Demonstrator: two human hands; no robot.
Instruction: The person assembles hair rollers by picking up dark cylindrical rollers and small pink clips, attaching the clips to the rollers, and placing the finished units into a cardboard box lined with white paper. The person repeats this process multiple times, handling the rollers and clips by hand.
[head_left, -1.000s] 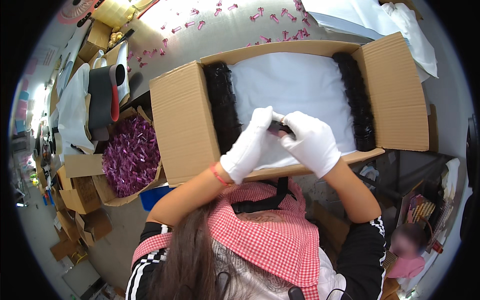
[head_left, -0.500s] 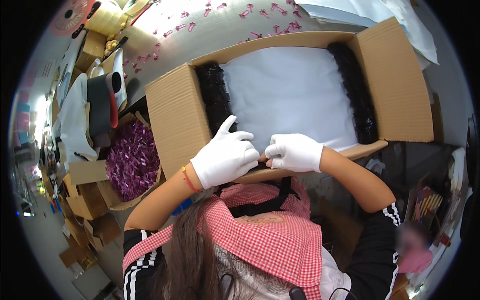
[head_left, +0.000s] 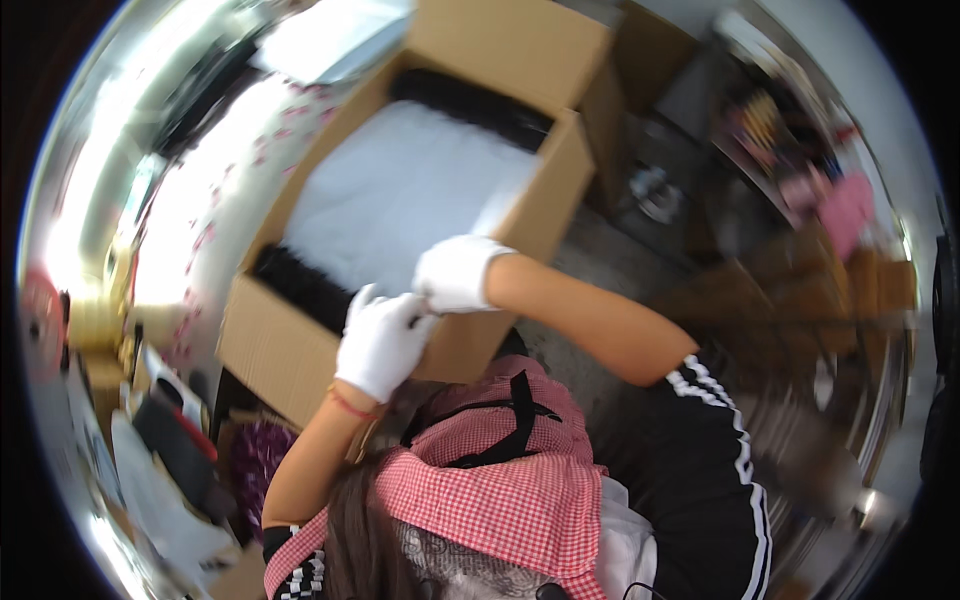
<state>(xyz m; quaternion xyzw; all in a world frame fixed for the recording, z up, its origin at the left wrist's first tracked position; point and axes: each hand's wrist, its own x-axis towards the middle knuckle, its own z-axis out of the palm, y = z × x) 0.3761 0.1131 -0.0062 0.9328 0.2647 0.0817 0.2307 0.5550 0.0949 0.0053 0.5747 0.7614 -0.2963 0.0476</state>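
An open cardboard box (head_left: 275, 345) stands in front of me with its flaps folded out. Inside lies a smooth white sheet (head_left: 400, 190), with a shiny black wrapped row (head_left: 470, 106) along the far end and another black row (head_left: 300, 283) along the near end. White gloves cover both hands, which meet at the box's near edge. My left hand (head_left: 382, 345) has curled fingers pressed against the other hand's fingertips. My right hand (head_left: 460, 275) is closed in a pinch over the box rim. Whatever is between the fingers is too small or hidden.
Pink pieces (head_left: 205, 235) lie scattered on the metal table left of the box. A carton of shiny purple pieces (head_left: 262, 465) sits at lower left. Brown cartons (head_left: 800, 280) and a person in pink (head_left: 845, 215) are at the right. The picture is partly blurred.
The view has swung to the right, so the box now appears tilted and farther left. Both hands stay together at its near edge, with the left fingers more curled.
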